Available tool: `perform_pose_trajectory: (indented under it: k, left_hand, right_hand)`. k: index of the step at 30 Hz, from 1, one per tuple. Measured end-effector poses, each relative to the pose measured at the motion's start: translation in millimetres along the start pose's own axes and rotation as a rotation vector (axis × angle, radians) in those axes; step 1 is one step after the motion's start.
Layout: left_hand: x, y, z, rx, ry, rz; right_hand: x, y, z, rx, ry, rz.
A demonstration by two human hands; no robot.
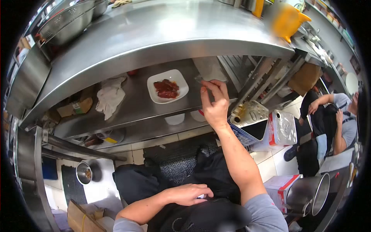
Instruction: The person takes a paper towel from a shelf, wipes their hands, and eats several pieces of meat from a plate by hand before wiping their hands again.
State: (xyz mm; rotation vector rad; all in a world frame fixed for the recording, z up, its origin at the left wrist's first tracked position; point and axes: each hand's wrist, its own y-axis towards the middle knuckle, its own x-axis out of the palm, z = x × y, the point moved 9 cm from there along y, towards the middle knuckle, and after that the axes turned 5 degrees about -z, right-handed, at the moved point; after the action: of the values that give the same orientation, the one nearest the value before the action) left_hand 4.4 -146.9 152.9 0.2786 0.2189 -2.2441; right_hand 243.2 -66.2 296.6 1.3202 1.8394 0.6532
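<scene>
Fingertips nearly closed, the right hand [216, 105] pinches a small clear scrap [198, 79]; the square white dish [182, 89] of red meat [167, 89] lies leftward, farther from the left hand [190, 194], whose grip I can't tell.

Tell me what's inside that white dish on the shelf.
The white dish holds glossy, dark red pieces of food, seemingly meat, with small yellow-orange bits near the edge. The food covers much of the dish's bottom, so anything beneath it can't be seen.
</scene>
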Motion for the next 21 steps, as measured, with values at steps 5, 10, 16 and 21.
perform_pose_trajectory:
  k: [5, 10, 16, 21]
  left_hand:
    - [-3.8, -1.3, -3.7, -0.043, 0.017, -0.008]
    - [-6.0, -2.9, -2.2, -0.008, 0.027, 0.0]
    - [-9.1, -1.7, 3.3, 0.018, 0.093, -0.011]
    - [-24.4, -6.4, 8.0, -0.004, 0.127, 0.049]
  right_hand:
    - [5.2, -1.4, -0.2, 0.015, 0.0, -0.018]
    - [4.3, -4.3, -4.1, -0.005, -0.039, -0.037]
    - [-1.6, -7.9, 0.8, 0.016, -0.114, -0.055]
    - [6.8, -5.0, 1.9, 0.085, -0.049, -0.076]
